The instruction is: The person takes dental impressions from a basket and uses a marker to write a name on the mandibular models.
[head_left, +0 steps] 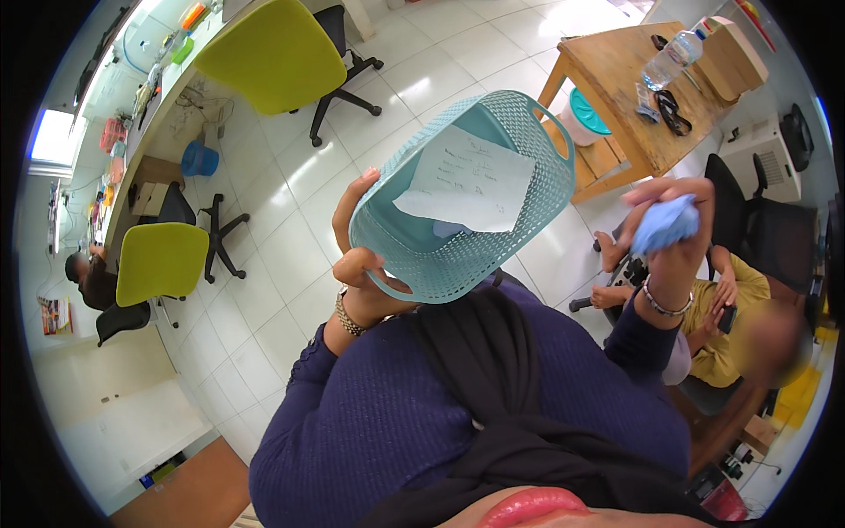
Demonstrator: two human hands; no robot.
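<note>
"Where do you have the basket?"

"I see the blue-green basket [458,275] up in the air before the torso, tipped so its inside shows. My left hand [359,267] is gripping it by the left end, near the handle."

"What's in it?"

"A pale sheet of paper [466,185] with handwriting. Something bluish [449,229] peeks out below it; I can't tell what."

"And the right hand?"

"The right hand [704,220] is closed around a crumpled light-blue piece [664,226], raised to the basket's right, apart from it."

"Further out?"

"Beyond them I get a wooden tabletop [607,66]. A clear bottle [672,62] is toward its far edge, next to a cardboard box [731,60] at the right corner. A lidded tub [585,119] sits lower, by the left edge. A seated person in yellow [735,326] holds a phone [727,319] near my right arm."
</note>
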